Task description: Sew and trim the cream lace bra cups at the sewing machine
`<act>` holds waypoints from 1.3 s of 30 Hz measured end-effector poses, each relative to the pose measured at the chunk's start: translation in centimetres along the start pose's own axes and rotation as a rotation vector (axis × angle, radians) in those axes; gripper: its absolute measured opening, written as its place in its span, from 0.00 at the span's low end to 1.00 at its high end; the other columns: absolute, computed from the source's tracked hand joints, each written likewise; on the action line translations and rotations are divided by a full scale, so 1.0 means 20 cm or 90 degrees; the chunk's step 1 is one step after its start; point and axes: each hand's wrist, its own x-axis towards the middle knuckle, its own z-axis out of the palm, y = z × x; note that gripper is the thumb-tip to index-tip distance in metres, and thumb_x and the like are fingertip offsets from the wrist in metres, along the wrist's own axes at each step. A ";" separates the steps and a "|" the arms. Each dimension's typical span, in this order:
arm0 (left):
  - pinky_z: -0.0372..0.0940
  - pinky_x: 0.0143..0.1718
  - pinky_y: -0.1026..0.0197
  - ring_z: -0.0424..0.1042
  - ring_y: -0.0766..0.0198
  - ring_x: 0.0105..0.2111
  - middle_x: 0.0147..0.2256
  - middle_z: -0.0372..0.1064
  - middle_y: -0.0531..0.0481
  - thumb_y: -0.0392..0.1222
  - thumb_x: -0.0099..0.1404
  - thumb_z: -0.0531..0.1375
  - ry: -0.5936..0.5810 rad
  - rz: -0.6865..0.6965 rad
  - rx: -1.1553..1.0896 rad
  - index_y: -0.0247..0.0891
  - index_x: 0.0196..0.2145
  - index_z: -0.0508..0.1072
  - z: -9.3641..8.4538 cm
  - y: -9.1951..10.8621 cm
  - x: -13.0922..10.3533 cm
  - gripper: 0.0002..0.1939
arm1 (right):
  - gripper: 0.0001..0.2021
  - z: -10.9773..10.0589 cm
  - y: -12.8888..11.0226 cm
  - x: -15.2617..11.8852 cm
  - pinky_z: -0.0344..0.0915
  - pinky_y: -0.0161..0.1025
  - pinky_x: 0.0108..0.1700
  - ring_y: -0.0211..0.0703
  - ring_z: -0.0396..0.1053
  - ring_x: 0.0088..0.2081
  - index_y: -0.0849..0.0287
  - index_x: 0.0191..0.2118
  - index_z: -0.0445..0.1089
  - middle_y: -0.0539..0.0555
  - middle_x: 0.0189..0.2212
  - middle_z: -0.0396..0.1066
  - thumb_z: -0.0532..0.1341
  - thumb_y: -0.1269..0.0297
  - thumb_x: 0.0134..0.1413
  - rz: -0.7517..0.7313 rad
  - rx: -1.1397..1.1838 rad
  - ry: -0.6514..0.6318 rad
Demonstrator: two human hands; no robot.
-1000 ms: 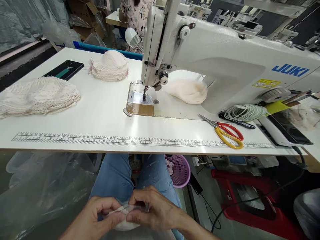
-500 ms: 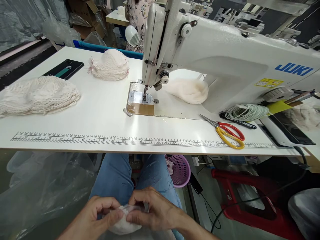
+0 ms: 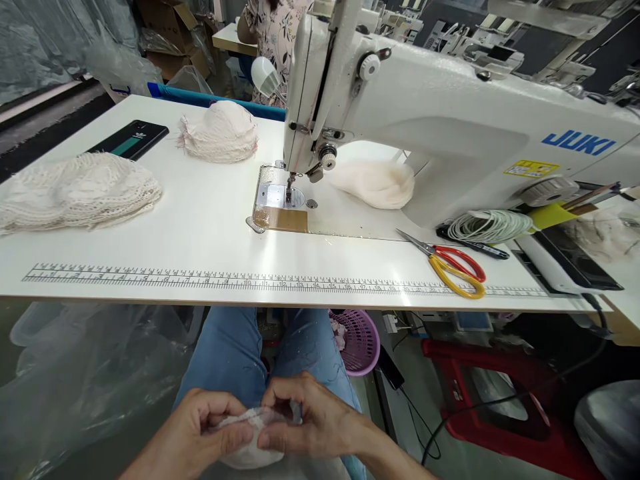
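Over my lap, below the table edge, both hands pinch a small piece of thin white fabric [image 3: 253,457]. My left hand [image 3: 213,427] grips its left side between thumb and bent fingers. My right hand [image 3: 305,420] pinches its upper right part, the thumb close to the left thumb. The fabric's lower part hangs rounded beneath the fingers, and its exact shape is partly hidden. On the table beyond stands a white sewing machine [image 3: 425,100], its needle area [image 3: 289,190] over a metal plate. A pale cream fabric piece [image 3: 380,183] lies under the machine's arm.
Stacked white lace pieces [image 3: 80,190] and another fabric stack [image 3: 220,133] lie left, near a black phone [image 3: 130,139]. Scissors [image 3: 450,267] rest by the printed ruler [image 3: 300,283]. A purple basket [image 3: 367,343] and red stool [image 3: 450,353] stand below. Someone sits behind the machine.
Both hands keep their pinch on the white fabric, with small finger shifts; the left hand has moved slightly right. The view has shifted a little.
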 end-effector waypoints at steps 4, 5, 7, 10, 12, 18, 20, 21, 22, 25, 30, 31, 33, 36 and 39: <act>0.42 0.22 0.65 0.47 0.68 0.21 0.17 0.52 0.57 0.66 0.53 0.61 0.006 0.008 0.046 0.34 0.25 0.78 -0.01 0.02 0.00 0.28 | 0.20 0.00 -0.01 0.01 0.54 0.29 0.25 0.32 0.59 0.23 0.61 0.30 0.68 0.46 0.22 0.63 0.62 0.46 0.51 -0.001 0.001 -0.011; 0.42 0.22 0.65 0.48 0.68 0.21 0.18 0.52 0.57 0.66 0.53 0.61 0.005 0.007 0.049 0.34 0.25 0.78 -0.01 0.02 0.00 0.28 | 0.20 0.00 -0.01 0.02 0.55 0.29 0.25 0.32 0.60 0.23 0.61 0.30 0.68 0.46 0.22 0.63 0.62 0.46 0.52 -0.002 0.002 -0.013; 0.43 0.22 0.65 0.48 0.68 0.21 0.18 0.53 0.57 0.65 0.54 0.61 -0.005 0.009 0.050 0.34 0.25 0.78 -0.02 0.01 0.00 0.27 | 0.19 0.00 -0.01 0.02 0.56 0.29 0.26 0.33 0.61 0.24 0.61 0.31 0.69 0.47 0.22 0.64 0.62 0.46 0.52 -0.005 -0.002 -0.010; 0.45 0.23 0.66 0.49 0.68 0.21 0.18 0.54 0.57 0.63 0.55 0.61 -0.021 0.009 0.066 0.35 0.25 0.78 -0.03 0.02 0.01 0.25 | 0.17 0.00 -0.01 0.01 0.56 0.29 0.26 0.32 0.60 0.24 0.61 0.31 0.69 0.46 0.22 0.63 0.62 0.49 0.53 -0.006 -0.013 -0.006; 0.47 0.23 0.66 0.51 0.68 0.21 0.19 0.57 0.56 0.62 0.55 0.61 -0.023 0.008 0.061 0.35 0.25 0.77 -0.03 0.02 0.01 0.24 | 0.16 -0.01 0.00 0.01 0.54 0.28 0.25 0.31 0.59 0.24 0.61 0.31 0.69 0.45 0.22 0.62 0.65 0.51 0.50 -0.003 -0.026 -0.017; 0.50 0.23 0.67 0.55 0.68 0.22 0.19 0.61 0.55 0.64 0.53 0.63 -0.010 0.002 -0.023 0.33 0.25 0.77 -0.06 0.01 0.02 0.26 | 0.12 -0.04 0.02 0.02 0.51 0.27 0.23 0.30 0.57 0.22 0.61 0.29 0.70 0.43 0.19 0.60 0.67 0.57 0.49 -0.003 -0.023 -0.031; 0.54 0.24 0.67 0.59 0.67 0.23 0.21 0.65 0.53 0.63 0.52 0.64 -0.011 -0.001 -0.049 0.34 0.27 0.78 -0.07 0.01 0.02 0.25 | 0.10 -0.06 0.02 0.02 0.53 0.28 0.24 0.31 0.58 0.23 0.62 0.30 0.70 0.44 0.20 0.62 0.67 0.59 0.49 -0.008 -0.020 -0.027; 0.56 0.26 0.67 0.61 0.66 0.24 0.23 0.67 0.51 0.63 0.53 0.64 -0.012 0.005 -0.056 0.34 0.27 0.78 -0.08 0.00 0.02 0.25 | 0.09 -0.07 0.02 0.02 0.54 0.28 0.25 0.32 0.59 0.24 0.62 0.30 0.70 0.45 0.21 0.63 0.67 0.61 0.50 -0.011 -0.021 -0.023; 0.58 0.28 0.66 0.63 0.64 0.26 0.25 0.69 0.50 0.62 0.54 0.64 -0.016 0.017 -0.056 0.34 0.28 0.78 -0.08 0.00 0.02 0.24 | 0.08 -0.08 0.02 0.02 0.55 0.28 0.26 0.32 0.60 0.25 0.62 0.31 0.70 0.45 0.22 0.64 0.66 0.62 0.50 -0.015 -0.022 -0.019; 0.56 0.27 0.67 0.61 0.66 0.26 0.25 0.64 0.52 0.60 0.57 0.63 -0.008 0.052 -0.030 0.35 0.27 0.76 -0.09 -0.03 0.00 0.22 | 0.06 -0.11 -0.01 0.02 0.59 0.29 0.29 0.34 0.64 0.27 0.61 0.33 0.69 0.47 0.25 0.67 0.64 0.64 0.54 -0.037 -0.046 -0.017; 0.48 0.20 0.70 0.49 0.72 0.20 0.20 0.51 0.60 0.61 0.58 0.61 0.083 0.057 -0.084 0.37 0.26 0.67 -0.06 -0.06 0.00 0.23 | 0.06 -0.06 -0.06 -0.02 0.61 0.42 0.48 0.44 0.65 0.44 0.59 0.44 0.65 0.55 0.41 0.68 0.58 0.68 0.60 -0.114 -0.255 0.138; 0.48 0.20 0.71 0.48 0.72 0.19 0.20 0.50 0.61 0.60 0.59 0.62 0.107 0.065 -0.103 0.38 0.26 0.65 -0.04 -0.06 0.01 0.22 | 0.08 -0.02 -0.06 -0.02 0.61 0.42 0.49 0.45 0.64 0.45 0.59 0.45 0.63 0.56 0.42 0.67 0.58 0.66 0.61 -0.129 -0.278 0.175; 0.51 0.19 0.72 0.51 0.72 0.19 0.19 0.51 0.61 0.58 0.58 0.63 0.137 0.088 -0.144 0.39 0.25 0.64 0.00 -0.02 0.03 0.20 | 0.14 0.05 -0.04 -0.02 0.64 0.40 0.44 0.45 0.65 0.43 0.59 0.46 0.61 0.57 0.41 0.67 0.60 0.58 0.59 -0.175 -0.289 0.217; 0.65 0.30 0.69 0.66 0.66 0.27 0.25 0.64 0.55 0.57 0.60 0.62 0.091 0.131 -0.167 0.39 0.27 0.68 0.03 0.05 0.06 0.18 | 0.20 0.14 0.03 0.01 0.65 0.37 0.34 0.44 0.66 0.35 0.58 0.43 0.60 0.55 0.34 0.66 0.62 0.49 0.54 -0.238 -0.307 0.291; 0.67 0.47 0.60 0.71 0.57 0.40 0.36 0.71 0.48 0.62 0.64 0.55 0.002 0.118 -0.159 0.40 0.35 0.75 0.03 0.09 0.05 0.21 | 0.08 0.15 0.06 0.03 0.62 0.35 0.34 0.41 0.65 0.32 0.58 0.38 0.61 0.53 0.30 0.66 0.56 0.59 0.61 -0.177 -0.281 0.339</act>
